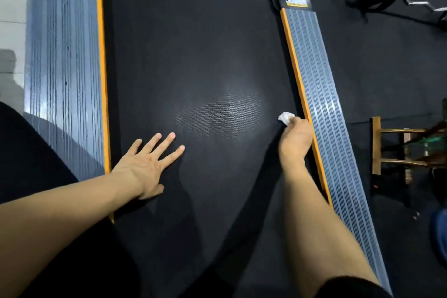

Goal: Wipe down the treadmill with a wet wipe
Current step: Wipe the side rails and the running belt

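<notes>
Here the left hand (145,167) lies flat, fingers spread, bracing on the treadmill belt (193,55); the right hand (295,138) pinches the balled wet wipe (285,117) at the belt's right edge, beside the orange-trimmed side rail (321,104). Wiping looks underway; next probably calls for a stroke along that edge.

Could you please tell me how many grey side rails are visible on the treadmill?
2: the left rail runs beside the belt at left; the right rail runs along the right hand.
</notes>
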Available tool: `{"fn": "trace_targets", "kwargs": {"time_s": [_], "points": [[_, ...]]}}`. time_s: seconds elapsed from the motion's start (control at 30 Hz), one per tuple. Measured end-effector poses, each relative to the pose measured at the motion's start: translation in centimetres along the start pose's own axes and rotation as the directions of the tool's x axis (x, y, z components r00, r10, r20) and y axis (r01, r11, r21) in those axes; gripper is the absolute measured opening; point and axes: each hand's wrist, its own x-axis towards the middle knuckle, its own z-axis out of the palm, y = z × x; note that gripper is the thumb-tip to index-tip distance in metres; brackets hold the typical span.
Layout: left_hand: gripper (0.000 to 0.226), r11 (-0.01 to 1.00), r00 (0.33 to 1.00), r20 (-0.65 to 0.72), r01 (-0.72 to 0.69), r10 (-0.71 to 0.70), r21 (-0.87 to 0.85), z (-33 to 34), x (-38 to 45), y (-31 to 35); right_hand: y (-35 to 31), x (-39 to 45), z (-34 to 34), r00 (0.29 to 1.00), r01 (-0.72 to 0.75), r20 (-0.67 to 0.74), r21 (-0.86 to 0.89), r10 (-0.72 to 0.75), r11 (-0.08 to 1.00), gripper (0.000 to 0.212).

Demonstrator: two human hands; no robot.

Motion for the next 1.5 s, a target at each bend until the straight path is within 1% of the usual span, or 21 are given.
{"fn": "trace_targets", "kwargs": {"time_s": [0.07,0.13,0.2,0.33,0.43,0.5,0.6,0.7,0.73,0.8,0.87,0.9,0.93,1.0,1.1,1.2,1.27,1.33,1.4,1.47,1.5], "points": [[0.103,1.000,1.000,-0.002,0.004,-0.004,-0.002,0.1,-0.1,0.2,-0.9,-0.9,-0.3,0.996,-0.090,-0.012,0.038,0.091,0.995,0.033],[0.102,1.000,1.000,-0.007,-0.005,0.004,-0.005,0.0,-0.1,0.0,-5.0,-3.0,-0.1,1.000,-0.020,-0.011,0.107,0.021,0.994,0.033],[0.099,1.000,1.000,-0.013,-0.024,0.024,-0.015,-0.3,-0.1,-0.3,-10.2,-7.1,0.7,0.976,0.216,-0.025,0.254,-0.217,0.943,0.033],[0.090,0.996,0.997,-0.006,-0.081,0.081,0.026,-1.0,-0.5,-1.8,-16.3,-14.1,1.1,0.761,0.599,0.029,0.354,-0.649,0.718,0.035],[0.082,0.988,0.990,-0.018,-0.137,0.139,0.064,-1.3,-1.3,-3.3,-12.9,-10.7,0.6,0.836,0.544,-0.033,0.191,-0.548,0.817,0.032],[0.078,0.985,0.989,-0.042,-0.140,0.145,0.096,-1.1,-1.9,-4.4,-9.2,-7.8,-0.1,0.959,0.282,-0.040,0.095,-0.280,0.955,0.026],[0.080,0.984,0.987,-0.087,-0.121,0.133,0.132,-0.1,-2.6,-5.0,-8.9,-7.3,-0.4,0.998,-0.023,0.062,-0.002,0.023,1.000,0.023],[0.080,0.993,0.991,-0.091,-0.086,0.093,0.084,1.2,-3.3,-3.7,-17.3,-10.7,-0.4,0.973,0.132,0.159,0.224,-0.170,0.966,0.024],[0.080,0.993,0.992,-0.083,-0.086,0.092,0.075,1.5,-3.5,-3.4,-20.4,-12.4,-0.1,0.929,0.289,0.125,0.340,-0.348,0.895,0.026],[0.078,0.993,0.993,-0.064,-0.098,0.103,0.072,1.9,-3.8,-3.4,-25.5,-16.2,0.4,0.727,0.581,0.135,0.400,-0.673,0.709,0.028],[0.077,0.993,0.993,-0.049,-0.102,0.105,0.058,2.1,-4.1,-3.9,-27.5,-17.1,0.9,0.506,0.749,0.231,0.360,-0.831,0.556,0.023],[0.078,0.994,0.994,-0.047,-0.100,0.102,0.044,2.2,-4.2,-4.0,-27.4,-16.2,1.0,0.459,0.791,0.241,0.327,-0.855,0.517,0.021],[0.080,0.995,0.994,-0.044,-0.098,0.099,0.033,2.3,-4.2,-4.0,-26.4,-15.0,0.9,0.487,0.799,0.217,0.280,-0.846,0.532,0.020],[0.081,0.995,0.995,-0.039,-0.096,0.097,0.029,2.4,-4.1,-3.9,-22.7,-11.4,0.8,0.661,0.713,0.211,0.126,-0.720,0.690,0.019],[0.082,0.994,0.994,-0.039,-0.103,0.104,0.020,2.5,-4.1,-3.9,-15.5,-7.4,-0.7,0.946,0.281,0.173,-0.016,-0.274,0.959,0.024],[0.086,0.994,0.994,-0.044,-0.101,0.103,0.039,2.7,-4.1,-3.7,-16.1,-9.2,-1.3,0.975,0.083,0.202,0.071,-0.096,0.994,0.022],[0.089,0.994,0.995,-0.034,-0.095,0.097,0.047,2.9,-4.1,-3.5,-20.6,-12.3,-0.7,0.914,0.227,0.270,0.283,-0.305,0.932,0.019],[0.089,0.994,0.995,-0.030,-0.091,0.093,0.053,2.8,-4.2,-3.6,-24.9,-15.6,-0.1,0.701,0.494,0.331,0.413,-0.631,0.765,0.021],[0.088,0.995,0.996,-0.024,-0.090,0.091,0.037,2.8,-4.3,-3.7,-26.6,-16.6,0.2,0.475,0.674,0.364,0.435,-0.801,0.597,0.021],[0.085,0.995,0.995,-0.031,-0.096,0.097,0.022,2.8,-4.2,-3.7,-24.8,-14.7,0.2,0.429,0.752,0.314,0.395,-0.847,0.528,0.016],[0.083,0.995,0.994,-0.039,-0.098,0.099,0.018,2.8,-4.2,-3.7,-23.0,-13.1,0.4,0.491,0.754,0.268,0.348,-0.829,0.558,0.014]]}}
